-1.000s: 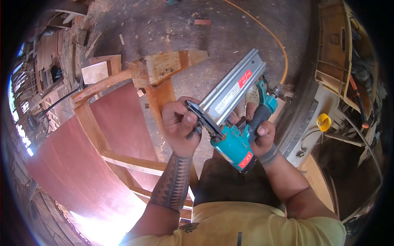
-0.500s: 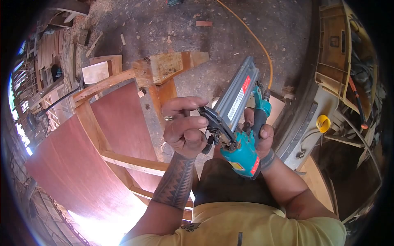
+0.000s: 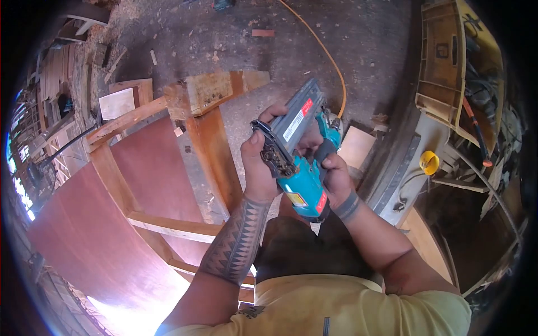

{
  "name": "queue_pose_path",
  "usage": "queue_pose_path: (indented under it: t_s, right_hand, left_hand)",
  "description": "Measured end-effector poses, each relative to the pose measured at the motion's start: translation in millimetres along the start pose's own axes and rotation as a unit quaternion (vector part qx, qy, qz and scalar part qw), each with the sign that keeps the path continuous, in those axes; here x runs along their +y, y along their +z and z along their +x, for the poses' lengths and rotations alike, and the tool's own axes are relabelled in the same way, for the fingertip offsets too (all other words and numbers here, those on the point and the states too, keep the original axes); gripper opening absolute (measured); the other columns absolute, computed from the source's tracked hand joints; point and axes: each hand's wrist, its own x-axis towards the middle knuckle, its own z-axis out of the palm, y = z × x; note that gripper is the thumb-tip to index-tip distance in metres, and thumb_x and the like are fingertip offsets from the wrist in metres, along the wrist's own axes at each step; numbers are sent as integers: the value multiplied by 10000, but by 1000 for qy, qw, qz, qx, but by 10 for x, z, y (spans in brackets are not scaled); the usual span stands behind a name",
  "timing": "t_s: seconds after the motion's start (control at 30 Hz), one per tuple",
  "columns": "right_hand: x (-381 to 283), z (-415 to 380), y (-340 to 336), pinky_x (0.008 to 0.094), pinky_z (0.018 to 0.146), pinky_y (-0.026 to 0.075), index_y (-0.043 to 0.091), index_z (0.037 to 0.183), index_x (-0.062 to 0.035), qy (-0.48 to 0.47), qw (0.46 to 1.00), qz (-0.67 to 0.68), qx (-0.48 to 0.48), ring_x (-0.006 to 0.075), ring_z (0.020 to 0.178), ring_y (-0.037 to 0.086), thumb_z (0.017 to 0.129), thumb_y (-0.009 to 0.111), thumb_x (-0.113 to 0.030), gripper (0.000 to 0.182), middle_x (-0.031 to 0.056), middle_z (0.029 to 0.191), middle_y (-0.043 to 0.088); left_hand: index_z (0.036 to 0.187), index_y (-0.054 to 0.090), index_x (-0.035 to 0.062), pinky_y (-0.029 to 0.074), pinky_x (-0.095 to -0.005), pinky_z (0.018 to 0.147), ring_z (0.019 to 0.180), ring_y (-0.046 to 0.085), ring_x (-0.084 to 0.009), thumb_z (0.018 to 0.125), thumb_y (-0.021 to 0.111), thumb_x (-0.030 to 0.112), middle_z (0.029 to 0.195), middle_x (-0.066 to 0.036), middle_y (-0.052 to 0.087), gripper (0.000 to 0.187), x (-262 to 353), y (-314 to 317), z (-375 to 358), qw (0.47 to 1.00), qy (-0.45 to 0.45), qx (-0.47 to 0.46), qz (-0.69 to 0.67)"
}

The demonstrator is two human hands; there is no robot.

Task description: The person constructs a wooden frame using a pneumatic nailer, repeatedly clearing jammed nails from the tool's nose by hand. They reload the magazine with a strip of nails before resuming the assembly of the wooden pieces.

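A teal pneumatic nail gun (image 3: pixel 301 183) is held up in front of my body, its grey magazine (image 3: pixel 307 103) slanting up and away to the right. My right hand (image 3: pixel 338 180) is closed round its dark handle. Around the nose end, my left hand (image 3: pixel 260 171) has its thumb pressed on the near side and fingers curled behind the magazine. Dark, grimy metal parts show at the nose. From the handle's far end an orange air hose (image 3: pixel 330 49) runs off across the floor.
Left of me stands a curved wooden frame (image 3: pixel 115 176) with reddish plywood panels (image 3: pixel 95 229). A wooden piece (image 3: pixel 216 92) tops its far corner. On the right are a yellowish case (image 3: pixel 443 56), a yellow cup-like object (image 3: pixel 429 162) and a hammer-like tool (image 3: pixel 476 131). Scraps litter the floor.
My left hand has gone from pinching a dark part at the nose to wrapping round the nose and magazine. The nail gun has shifted left and slightly up in view.
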Motion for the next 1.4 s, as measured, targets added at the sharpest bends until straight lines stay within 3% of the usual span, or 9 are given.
queue_pose_path:
  t_s: [0.2,0.27,0.33,0.53,0.6,0.87,1.13,1.27,1.4]
  right_hand:
    - [-15,-117,145,432,1118,505,528,1445,-11,15,962,-189,196,309,1234,660,965,591,-214,524,171,1363,655]
    - [-18,-131,156,430,1106,486,485,1483,-6,22,830,-485,276,324,1278,645,1051,549,-300,526,192,1403,642]
    - [-55,-189,364,439,1121,467,440,1530,-3,-19,553,-795,250,342,1313,622,1068,547,-326,574,212,1410,633]
    - [14,-269,470,468,1229,365,118,1674,32,-34,577,-814,59,447,1516,404,795,928,-411,1274,320,1600,402]
    - [-41,-211,596,468,1228,371,102,1685,17,28,639,-766,67,461,1514,408,748,963,-367,1329,329,1604,402]
    - [-67,-414,624,415,1125,486,74,1702,-10,-37,564,-818,110,400,1309,638,740,953,-215,1319,283,1522,534]
    - [-294,-688,592,357,1215,353,-18,1712,-19,-29,630,-775,-50,264,1486,442,751,946,-120,1365,214,1671,352]
    - [-229,-840,584,354,1222,342,-51,1713,-26,37,728,-684,-31,239,1510,397,763,942,-102,1376,192,1699,304]
    - [-278,-784,590,356,1217,352,-38,1714,-28,57,757,-650,-12,233,1497,406,775,941,-112,1358,187,1690,324]
  left_hand:
    - [1430,481,47,640,-380,800,870,769,-293,1047,573,420,1171,-224,699,542,-125,-322,79,1000,-11,4,6]
    - [1411,502,36,638,-381,813,864,766,-286,1062,547,364,1129,-219,702,482,-190,-332,70,998,9,34,56]
    - [1395,520,24,633,-382,830,865,762,-281,1068,534,334,1110,-214,701,451,-223,-315,73,995,27,58,74]
    - [1399,516,32,611,-424,897,977,751,-302,1071,549,390,1175,-215,695,487,-217,-410,108,993,36,79,78]
    - [1420,487,83,609,-485,937,1022,753,-345,1075,558,468,1252,-256,698,521,-235,-434,112,989,39,69,122]
    - [1350,652,-30,400,-364,1174,1321,605,-218,1118,461,264,1333,-140,691,421,-130,-453,250,916,125,74,374]
    - [1196,728,-14,250,-506,1276,1378,585,-321,1040,502,462,1362,-174,704,549,-102,-396,311,865,227,-108,434]
    - [961,753,-36,404,-534,1168,1180,672,-331,954,458,550,1100,-214,758,656,-209,-397,509,850,256,-220,404]
    - [729,633,-10,462,-370,716,726,601,-251,876,536,620,741,-120,623,654,-88,-214,568,881,141,-178,415]
